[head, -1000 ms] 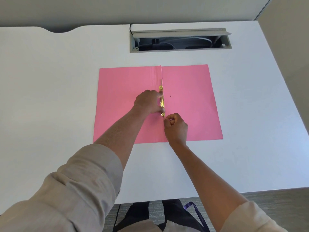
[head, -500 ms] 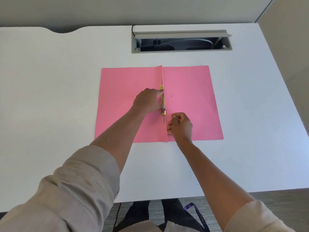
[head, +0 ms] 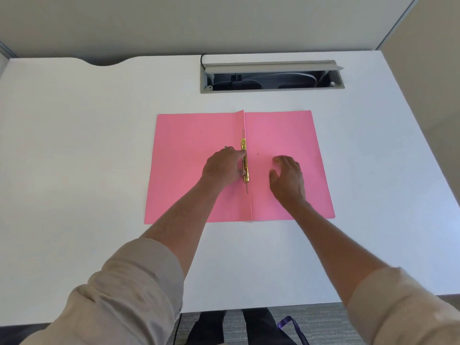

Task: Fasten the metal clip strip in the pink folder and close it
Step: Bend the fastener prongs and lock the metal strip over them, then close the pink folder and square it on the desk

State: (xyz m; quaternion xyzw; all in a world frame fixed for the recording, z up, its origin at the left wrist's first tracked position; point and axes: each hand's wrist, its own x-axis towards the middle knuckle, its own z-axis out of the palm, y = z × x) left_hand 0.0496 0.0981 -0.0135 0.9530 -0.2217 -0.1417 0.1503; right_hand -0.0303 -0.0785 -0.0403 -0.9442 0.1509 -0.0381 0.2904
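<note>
A pink folder [head: 184,155] lies open and flat on the white desk [head: 74,170]. Along its centre fold runs a gold metal clip strip [head: 245,155] with thin prongs sticking out at both ends. My left hand [head: 222,168] rests on the left flap, its fingertips pressing the strip from the left side. My right hand [head: 287,179] hovers over the right flap, fingers spread and holding nothing, a hand's width right of the strip.
An open grey cable hatch [head: 272,77] with cords inside is set into the desk behind the folder. The desk's front edge runs below my forearms, with the floor and a purple strap [head: 290,324] underneath.
My right hand has let go of the strip's near end, opened, and moved right and up over the right flap. The left hand stays pressed on the strip.
</note>
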